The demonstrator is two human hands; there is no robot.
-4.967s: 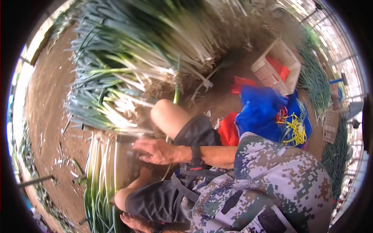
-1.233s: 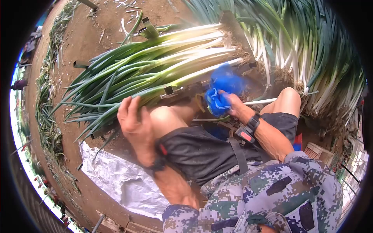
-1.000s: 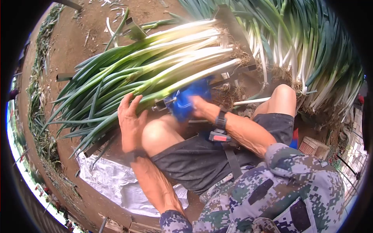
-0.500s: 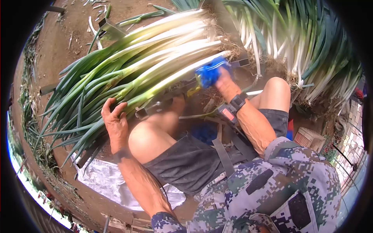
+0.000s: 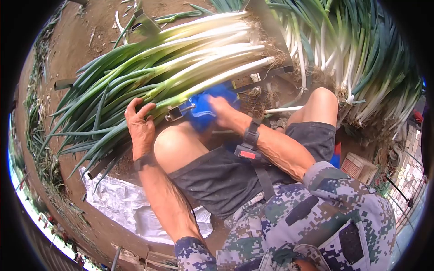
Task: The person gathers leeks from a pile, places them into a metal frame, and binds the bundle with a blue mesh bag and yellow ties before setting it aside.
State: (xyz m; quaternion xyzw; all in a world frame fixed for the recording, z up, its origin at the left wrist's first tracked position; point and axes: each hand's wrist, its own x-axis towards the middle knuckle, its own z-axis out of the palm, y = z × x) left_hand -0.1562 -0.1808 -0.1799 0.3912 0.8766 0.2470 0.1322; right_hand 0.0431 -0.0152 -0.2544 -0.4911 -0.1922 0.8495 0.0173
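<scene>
The bundle of leeks is laid across a metal frame, leaf ends to the left, root ends to the right. To the right of those roots, a larger pile of leeks is heaped. Behind the bundle, loose stalks are scattered on the ground. A cloth is placed at its near edge. Before its leaf ends, a sheet is spread; a crate is set nearer and farther right.
</scene>
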